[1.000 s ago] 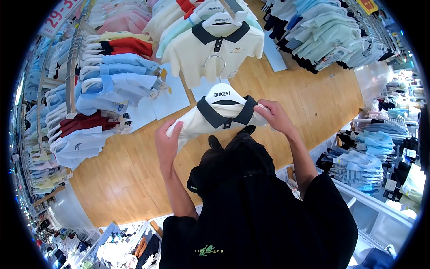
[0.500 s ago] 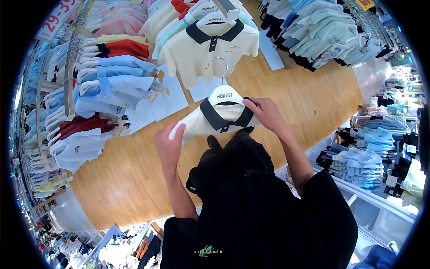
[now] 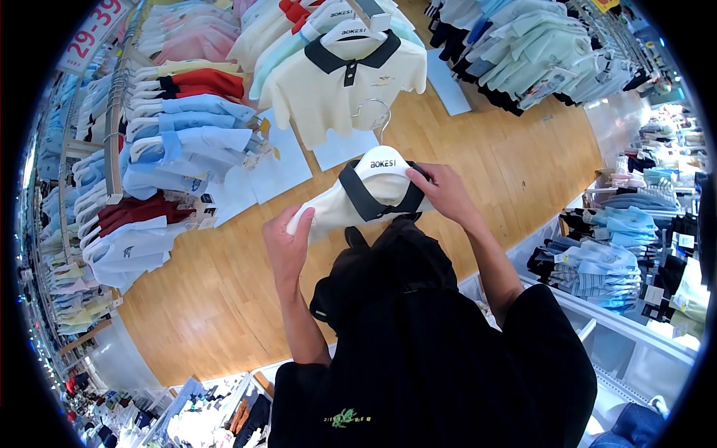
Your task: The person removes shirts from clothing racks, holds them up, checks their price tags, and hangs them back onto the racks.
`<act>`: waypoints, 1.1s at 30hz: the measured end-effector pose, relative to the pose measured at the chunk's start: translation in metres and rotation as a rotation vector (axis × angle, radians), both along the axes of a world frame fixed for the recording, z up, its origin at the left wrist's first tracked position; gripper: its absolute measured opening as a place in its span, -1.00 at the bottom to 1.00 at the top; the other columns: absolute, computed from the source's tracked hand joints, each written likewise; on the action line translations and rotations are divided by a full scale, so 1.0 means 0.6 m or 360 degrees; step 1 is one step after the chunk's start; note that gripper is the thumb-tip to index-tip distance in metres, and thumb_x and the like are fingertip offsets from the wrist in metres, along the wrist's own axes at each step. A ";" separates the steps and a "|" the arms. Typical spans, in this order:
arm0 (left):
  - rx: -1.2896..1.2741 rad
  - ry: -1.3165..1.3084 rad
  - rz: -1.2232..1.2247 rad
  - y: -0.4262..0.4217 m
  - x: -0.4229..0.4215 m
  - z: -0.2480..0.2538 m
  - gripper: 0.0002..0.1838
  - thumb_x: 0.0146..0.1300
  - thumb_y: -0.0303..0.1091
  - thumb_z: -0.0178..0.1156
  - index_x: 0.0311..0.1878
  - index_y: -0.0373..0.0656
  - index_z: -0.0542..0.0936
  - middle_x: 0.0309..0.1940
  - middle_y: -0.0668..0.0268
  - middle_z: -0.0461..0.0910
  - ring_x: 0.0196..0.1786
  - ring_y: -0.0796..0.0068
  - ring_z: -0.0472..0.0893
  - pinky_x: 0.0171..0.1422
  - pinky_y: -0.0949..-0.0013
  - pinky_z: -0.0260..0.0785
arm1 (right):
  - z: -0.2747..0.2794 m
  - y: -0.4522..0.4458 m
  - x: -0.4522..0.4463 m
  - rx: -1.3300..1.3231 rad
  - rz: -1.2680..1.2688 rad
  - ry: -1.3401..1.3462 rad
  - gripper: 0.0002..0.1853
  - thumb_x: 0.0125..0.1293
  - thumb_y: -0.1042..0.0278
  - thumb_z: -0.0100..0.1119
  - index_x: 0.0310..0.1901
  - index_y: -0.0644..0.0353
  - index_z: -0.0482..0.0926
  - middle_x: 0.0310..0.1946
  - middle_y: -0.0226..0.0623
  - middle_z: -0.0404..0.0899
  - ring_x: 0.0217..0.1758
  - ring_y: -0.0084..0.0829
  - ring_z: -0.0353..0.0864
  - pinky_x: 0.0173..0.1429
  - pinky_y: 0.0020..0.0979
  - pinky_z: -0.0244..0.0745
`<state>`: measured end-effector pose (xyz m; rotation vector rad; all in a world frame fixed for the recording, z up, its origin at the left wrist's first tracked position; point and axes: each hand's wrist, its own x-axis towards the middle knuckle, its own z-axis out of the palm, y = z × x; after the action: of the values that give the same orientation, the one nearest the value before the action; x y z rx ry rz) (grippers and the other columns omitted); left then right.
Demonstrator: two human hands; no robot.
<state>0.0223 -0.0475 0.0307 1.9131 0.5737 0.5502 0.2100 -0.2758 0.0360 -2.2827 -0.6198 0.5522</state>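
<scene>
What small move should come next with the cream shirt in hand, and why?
Probably slide the right hand outward along the cream shirt: it grips right beside the dark collar, while the left hand holds farther out.

Cream polo shirt [image 3: 332,210] with dark collar [image 3: 361,198], held up in midair over wood floor, tilted, body foreshortened below collar. White hanger [image 3: 382,163] lettered "BOKESI" inside neckline, metal hook [image 3: 388,125] pointing away from wearer of camera. Left hand [image 3: 287,240] pinching shirt at one shoulder; right hand [image 3: 444,192] gripping opposite shoulder, beside collar. Similar dark-collared cream polo on rack [image 3: 299,93] hanging just beyond hook.
</scene>
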 end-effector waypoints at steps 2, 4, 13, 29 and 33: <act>-0.0020 -0.0011 0.0004 0.001 0.001 0.000 -0.76 0.24 -0.32 0.30 -0.27 -0.38 0.64 -0.57 0.15 0.58 -0.53 0.45 0.52 -0.37 0.42 0.33 | -0.010 -0.008 0.007 -0.0024 0.0056 -0.0006 -0.55 0.39 -0.10 0.02 -0.14 0.14 0.69 -0.50 -0.12 0.60 -0.42 -0.12 0.56 -0.31 -0.24 0.40; -0.0017 0.0017 0.0007 0.004 0.002 0.006 -0.75 0.25 -0.32 0.30 -0.28 -0.38 0.63 -0.58 0.16 0.57 -0.53 0.45 0.52 -0.37 0.42 0.32 | -0.014 -0.009 0.008 -0.0046 0.0115 -0.0012 -0.55 0.39 -0.08 0.02 -0.15 0.16 0.69 -0.51 -0.12 0.60 -0.44 -0.12 0.54 -0.32 -0.24 0.39; -0.0043 -0.0027 0.0024 0.011 0.003 0.000 -0.76 0.24 -0.33 0.29 -0.26 -0.38 0.63 -0.54 0.18 0.58 -0.48 0.47 0.52 -0.33 0.42 0.34 | 0.010 0.008 0.001 0.0177 -0.0008 0.0131 -0.53 0.29 -0.08 0.20 -0.32 0.29 0.61 -0.54 -0.11 0.55 -0.45 -0.17 0.51 -0.32 -0.25 0.36; -0.0014 -0.0368 0.0186 0.010 0.055 -0.004 -0.79 0.26 -0.41 0.24 -0.06 -0.24 0.60 -0.23 0.27 0.63 -0.32 0.49 0.55 -0.18 0.41 0.38 | -0.021 -0.029 0.082 0.0423 0.0076 -0.0544 -0.76 0.33 0.29 0.20 -0.12 0.29 0.53 -0.38 -0.03 0.59 -0.33 -0.13 0.57 -0.26 -0.27 0.41; -0.0390 -0.0206 0.0148 0.029 0.039 -0.021 -0.85 0.28 -0.46 0.20 -0.10 -0.24 0.60 -0.41 0.41 0.53 -0.47 0.68 0.36 -0.35 0.54 0.22 | -0.042 -0.049 0.135 0.0295 -0.0221 -0.0752 -0.69 0.28 0.14 0.28 -0.22 0.25 0.56 -0.50 0.00 0.57 -0.43 0.05 0.55 -0.35 -0.14 0.39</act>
<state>0.0455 -0.0301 0.0179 1.6141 0.6189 0.6282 0.2911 -0.3051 0.0108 -2.2627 -0.6946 -0.1173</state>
